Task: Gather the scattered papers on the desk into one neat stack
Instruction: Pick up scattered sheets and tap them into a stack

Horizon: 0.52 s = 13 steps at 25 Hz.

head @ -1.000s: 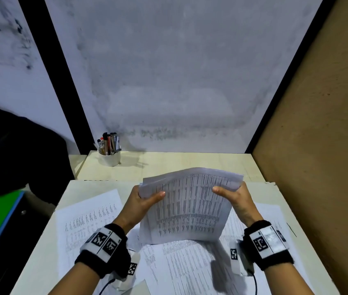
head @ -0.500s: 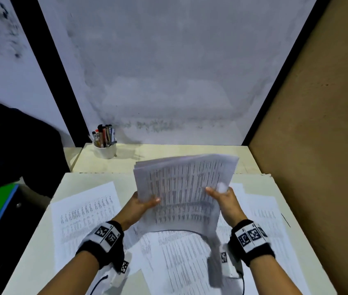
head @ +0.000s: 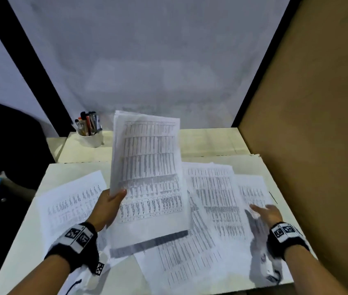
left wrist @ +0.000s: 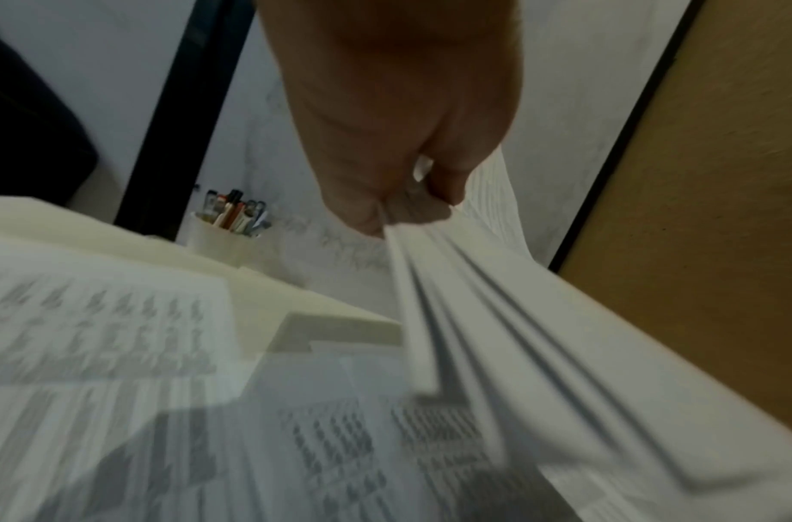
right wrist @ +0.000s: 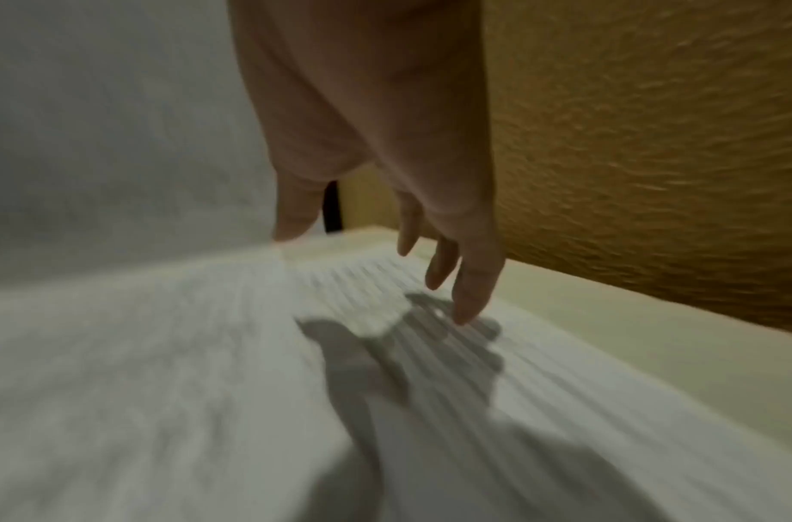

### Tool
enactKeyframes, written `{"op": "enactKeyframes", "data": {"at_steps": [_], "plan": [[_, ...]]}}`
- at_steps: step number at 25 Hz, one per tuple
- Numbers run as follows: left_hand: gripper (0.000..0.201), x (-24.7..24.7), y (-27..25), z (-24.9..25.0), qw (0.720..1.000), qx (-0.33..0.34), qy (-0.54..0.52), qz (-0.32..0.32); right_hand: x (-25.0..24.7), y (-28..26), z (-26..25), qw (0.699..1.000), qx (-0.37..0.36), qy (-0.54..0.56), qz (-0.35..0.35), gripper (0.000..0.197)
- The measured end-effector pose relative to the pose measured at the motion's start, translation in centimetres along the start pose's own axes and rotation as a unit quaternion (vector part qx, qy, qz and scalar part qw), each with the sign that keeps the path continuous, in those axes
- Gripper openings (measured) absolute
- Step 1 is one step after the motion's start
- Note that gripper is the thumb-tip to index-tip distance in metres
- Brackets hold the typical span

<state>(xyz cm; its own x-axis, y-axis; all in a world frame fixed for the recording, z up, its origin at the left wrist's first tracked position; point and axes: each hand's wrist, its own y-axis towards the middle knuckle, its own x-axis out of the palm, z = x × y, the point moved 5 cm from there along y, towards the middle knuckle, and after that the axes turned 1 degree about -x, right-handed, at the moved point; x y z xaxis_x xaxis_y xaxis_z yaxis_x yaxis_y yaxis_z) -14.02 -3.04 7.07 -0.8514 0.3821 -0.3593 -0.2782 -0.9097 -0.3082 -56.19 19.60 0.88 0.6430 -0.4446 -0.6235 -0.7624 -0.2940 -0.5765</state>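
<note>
While the left hand [head: 107,206] pinches a sheaf of gathered papers [head: 147,167] by its left edge, thumb on the printed face and fingers behind, the sheaf stands tilted above the desk [head: 24,248] — long axis running up and away from the person. The left wrist view shows several sheets fanned apart under the pinch, edges not yet flush.

The right hand [head: 268,213] holds nothing: fingers straight and slightly spread, pointing down at the rightmost loose sheet [head: 252,192]. From the right wrist view the fingertips [right wrist: 465,310] are at or just above the paper; contact can't be confirmed, too blurred.

Key relation: that sheet lies directly under and ahead of the right fingers, close beside the brown side panel [head: 318,145], long axis roughly front to back. Right hand is clearly the nearer one — left is busy and well apart. More loose sheets lie overlapped in the middle [head: 211,199], and one lies on the left [head: 71,201].

Judgement: next is picking up the right sheet; gathering is partly done.

A pen cup [head: 89,137] stands at the back left.
</note>
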Motion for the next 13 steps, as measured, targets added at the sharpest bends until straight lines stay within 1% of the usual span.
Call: {"op": "enactKeyframes", "data": {"at_steps": [1, 2, 3, 6, 9, 11, 13], "plan": [[0.023, -0.2, -0.2, -0.7, 1.000, -0.006, 0.005, 0.006, 0.0, 0.5, 2.1, 0.998, 0.041, -0.052, -0.001, 0.087], [0.023, 0.0, -0.3, -1.4, 1.000, -0.014, 0.009, 0.011, 0.2, 0.7, 3.4, 0.993, 0.062, -0.098, 0.002, 0.093], [0.024, 0.2, -0.4, -2.0, 1.000, -0.020, 0.013, 0.012, 0.6, 0.3, 3.7, 0.990, 0.069, -0.121, 0.013, 0.097], [0.026, 1.0, -0.9, -2.9, 0.999, -0.031, 0.017, 0.008, 3.7, -1.4, 2.1, 0.992, 0.045, -0.117, 0.009, 0.105], [0.025, 1.1, -1.3, -3.1, 0.999, -0.032, 0.015, 0.003, 7.2, -2.3, 0.7, 0.990, 0.036, -0.140, 0.005, 0.113], [0.026, 0.7, -1.4, -3.3, 0.999, -0.030, 0.014, 0.010, 8.2, -2.4, 0.3, 0.989, 0.032, -0.141, -0.011, 0.110], [0.028, 0.1, -1.6, -3.6, 0.999, -0.035, 0.012, 0.016, 8.2, -2.2, 0.0, 0.989, 0.021, -0.143, -0.032, 0.098]]}}
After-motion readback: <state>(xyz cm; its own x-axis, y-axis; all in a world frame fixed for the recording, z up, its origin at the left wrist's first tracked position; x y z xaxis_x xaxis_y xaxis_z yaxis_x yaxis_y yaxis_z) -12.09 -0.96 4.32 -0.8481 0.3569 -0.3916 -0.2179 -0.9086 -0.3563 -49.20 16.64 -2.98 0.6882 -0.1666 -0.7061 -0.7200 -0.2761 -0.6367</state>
